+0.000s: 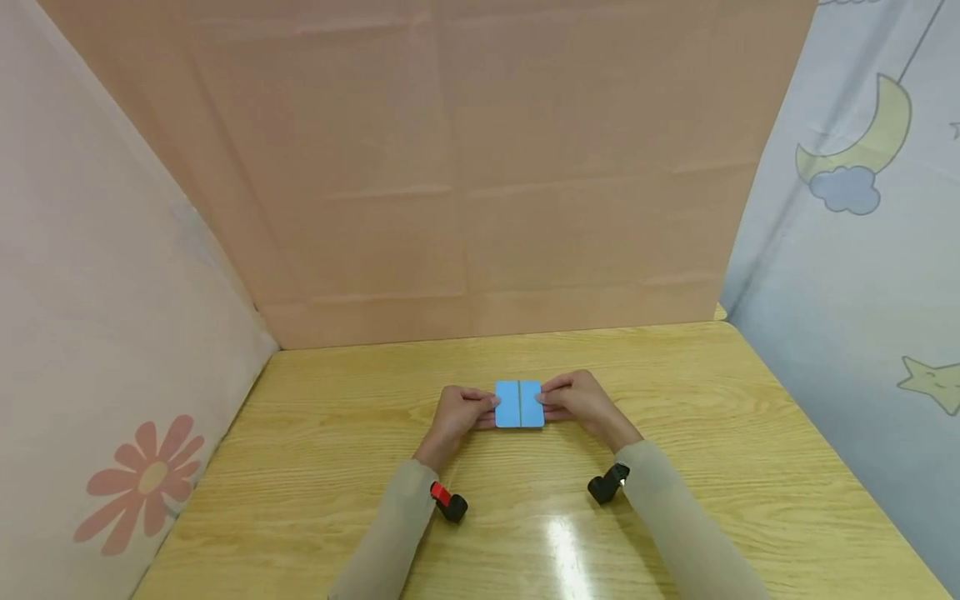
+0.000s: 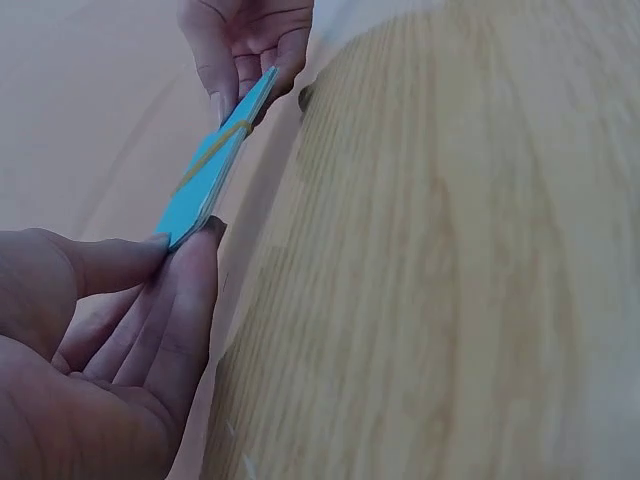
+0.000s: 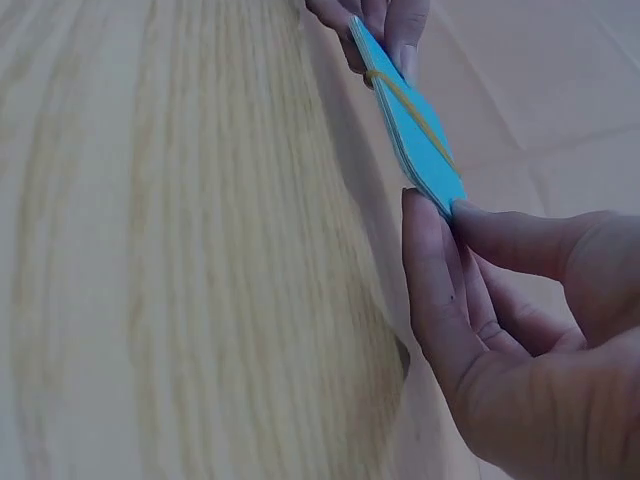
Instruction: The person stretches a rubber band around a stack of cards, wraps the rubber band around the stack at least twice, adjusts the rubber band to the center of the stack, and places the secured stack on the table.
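A small stack of light blue cards (image 1: 507, 405) with rounded corners is held up between both hands. One yellowish rubber band (image 1: 519, 404) runs round its middle, and the layered edges show in both wrist views. My left hand (image 1: 456, 415) pinches the left edge, thumb on top and fingers beneath. On the opposite edge, my right hand (image 1: 588, 404) pinches in the same way. In the left wrist view the stack (image 2: 205, 185) is seen nearly edge-on, over the table's far part.
The wooden table (image 1: 337, 467) spreads under both arms. A brown-pink sheet (image 1: 465, 183) hangs behind its far edge. Patterned cloths stand on the left and right sides. Each sleeve cuff carries a small black wrist camera (image 1: 453, 507).
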`<action>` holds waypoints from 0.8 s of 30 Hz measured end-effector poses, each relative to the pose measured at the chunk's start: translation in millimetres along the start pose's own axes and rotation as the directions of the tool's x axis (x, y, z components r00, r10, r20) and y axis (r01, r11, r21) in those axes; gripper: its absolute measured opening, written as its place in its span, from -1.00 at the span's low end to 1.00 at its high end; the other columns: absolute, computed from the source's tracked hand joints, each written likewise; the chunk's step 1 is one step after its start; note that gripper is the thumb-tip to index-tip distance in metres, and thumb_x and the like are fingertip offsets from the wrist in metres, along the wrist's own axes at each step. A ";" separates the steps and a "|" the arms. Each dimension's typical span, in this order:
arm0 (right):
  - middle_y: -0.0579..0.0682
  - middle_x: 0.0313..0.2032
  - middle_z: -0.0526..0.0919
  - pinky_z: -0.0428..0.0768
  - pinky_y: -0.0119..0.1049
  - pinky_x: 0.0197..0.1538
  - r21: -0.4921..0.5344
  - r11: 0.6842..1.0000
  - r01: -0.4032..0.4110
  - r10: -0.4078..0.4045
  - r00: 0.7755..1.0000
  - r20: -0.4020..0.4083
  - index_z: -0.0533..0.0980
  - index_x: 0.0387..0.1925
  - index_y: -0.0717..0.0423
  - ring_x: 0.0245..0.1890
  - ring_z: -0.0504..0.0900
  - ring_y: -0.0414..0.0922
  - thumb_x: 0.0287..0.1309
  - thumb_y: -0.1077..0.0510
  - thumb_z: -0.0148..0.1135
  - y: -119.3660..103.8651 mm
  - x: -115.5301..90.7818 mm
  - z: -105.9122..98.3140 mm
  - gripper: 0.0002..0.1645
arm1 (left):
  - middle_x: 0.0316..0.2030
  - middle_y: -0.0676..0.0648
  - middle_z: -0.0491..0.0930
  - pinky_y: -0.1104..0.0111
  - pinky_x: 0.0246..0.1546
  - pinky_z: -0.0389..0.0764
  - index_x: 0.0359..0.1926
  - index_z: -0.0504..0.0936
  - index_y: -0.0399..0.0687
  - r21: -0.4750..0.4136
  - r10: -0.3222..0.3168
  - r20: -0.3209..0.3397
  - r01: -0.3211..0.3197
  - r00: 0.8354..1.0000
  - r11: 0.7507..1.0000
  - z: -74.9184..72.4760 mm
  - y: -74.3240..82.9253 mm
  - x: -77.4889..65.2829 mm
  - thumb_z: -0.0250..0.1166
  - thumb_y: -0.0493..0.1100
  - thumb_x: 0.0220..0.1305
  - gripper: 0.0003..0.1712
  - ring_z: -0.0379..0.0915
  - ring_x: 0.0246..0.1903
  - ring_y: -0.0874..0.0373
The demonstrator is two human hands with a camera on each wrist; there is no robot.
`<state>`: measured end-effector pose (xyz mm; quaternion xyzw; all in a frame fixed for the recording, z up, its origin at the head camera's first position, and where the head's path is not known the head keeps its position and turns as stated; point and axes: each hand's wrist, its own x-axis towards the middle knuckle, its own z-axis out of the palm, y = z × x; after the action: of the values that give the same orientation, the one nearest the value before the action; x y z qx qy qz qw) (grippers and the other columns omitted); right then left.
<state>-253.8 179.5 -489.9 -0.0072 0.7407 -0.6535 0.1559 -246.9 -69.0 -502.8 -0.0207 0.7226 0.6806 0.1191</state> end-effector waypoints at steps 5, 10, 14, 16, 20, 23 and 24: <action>0.18 -0.16 0.72 0.85 -0.22 -0.13 -0.044 0.999 0.000 0.001 1.000 0.005 0.57 0.10 0.52 -0.33 0.75 -0.13 0.41 0.33 0.29 0.8 6.4 1.6 -0.65 | -0.27 -0.23 0.79 0.27 -0.28 0.85 -0.06 0.79 -0.37 0.062 0.018 -0.011 -0.017 1.000 0.998 -0.3 2.2 0.7 0.44 -0.28 0.37 -0.78 0.76 -0.48 0.20; 0.24 -0.17 0.73 0.85 -0.20 -0.15 -0.070 0.997 0.015 -0.014 1.000 0.007 0.59 0.05 0.55 -0.38 0.77 -0.14 0.39 0.36 0.29 1.2 9.4 4.8 -0.69 | -0.25 -0.27 0.80 0.29 -0.33 0.84 -0.14 0.81 -0.33 0.135 0.008 -0.058 0.000 0.998 0.991 1.3 4.7 2.1 0.44 -0.29 0.36 -0.84 0.76 -0.51 0.18; 0.30 -0.18 0.75 0.85 -0.19 -0.18 -0.098 0.995 0.020 -0.020 1.000 -0.002 0.62 -0.01 0.55 -0.41 0.79 -0.13 0.35 0.39 0.32 0.7 10.2 7.0 -0.73 | -0.29 -0.24 0.81 0.33 -0.38 0.82 -0.19 0.80 -0.34 0.201 0.012 -0.079 0.005 0.997 0.980 2.0 6.8 3.2 0.44 -0.30 0.35 -0.87 0.73 -0.55 0.21; 0.32 -0.18 0.76 0.85 -0.18 -0.20 -0.131 0.991 0.027 -0.027 1.000 -0.003 0.62 -0.03 0.55 -0.41 0.80 -0.12 0.35 0.39 0.32 -0.6 9.4 8.0 -0.75 | -0.32 -0.23 0.81 0.34 -0.41 0.82 -0.20 0.80 -0.35 0.241 0.029 -0.075 -0.010 0.997 0.970 1.3 9.0 2.2 0.44 -0.30 0.35 -0.87 0.72 -0.56 0.21; 0.32 -0.19 0.77 0.85 -0.19 -0.21 -0.180 0.983 0.024 -0.026 1.000 -0.009 0.64 -0.06 0.52 -0.41 0.81 -0.11 0.34 0.39 0.32 -3.2 8.9 9.6 -0.77 | -0.40 -0.24 0.81 0.33 -0.45 0.81 -0.22 0.82 -0.35 0.308 0.058 -0.051 -0.039 0.997 0.951 -0.7 13.9 -0.2 0.45 -0.29 0.35 -0.86 0.72 -0.58 0.17; 0.32 -0.18 0.78 0.85 -0.19 -0.22 -0.206 0.978 0.021 -0.026 0.999 -0.021 0.66 -0.08 0.50 -0.40 0.82 -0.10 0.34 0.38 0.32 -4.1 9.6 10.3 -0.79 | -0.44 -0.23 0.81 0.33 -0.47 0.80 -0.26 0.83 -0.35 0.340 0.072 -0.042 -0.054 0.997 0.939 -1.2 15.3 0.3 0.46 -0.30 0.33 -0.87 0.73 -0.60 0.16; 0.33 -0.18 0.78 0.85 -0.19 -0.22 -0.216 0.976 0.021 -0.028 0.999 -0.027 0.67 -0.08 0.49 -0.39 0.83 -0.09 0.34 0.38 0.32 -4.4 9.7 10.6 -0.79 | -0.45 -0.22 0.80 0.34 -0.47 0.80 -0.27 0.84 -0.35 0.348 0.076 -0.041 -0.058 0.996 0.936 -1.1 15.6 0.6 0.46 -0.30 0.33 -0.87 0.73 -0.60 0.16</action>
<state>-261.3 166.5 -488.8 -0.0234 0.8092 -0.5713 0.1350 -250.6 -68.9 -487.6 0.0070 0.8342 0.5459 0.0783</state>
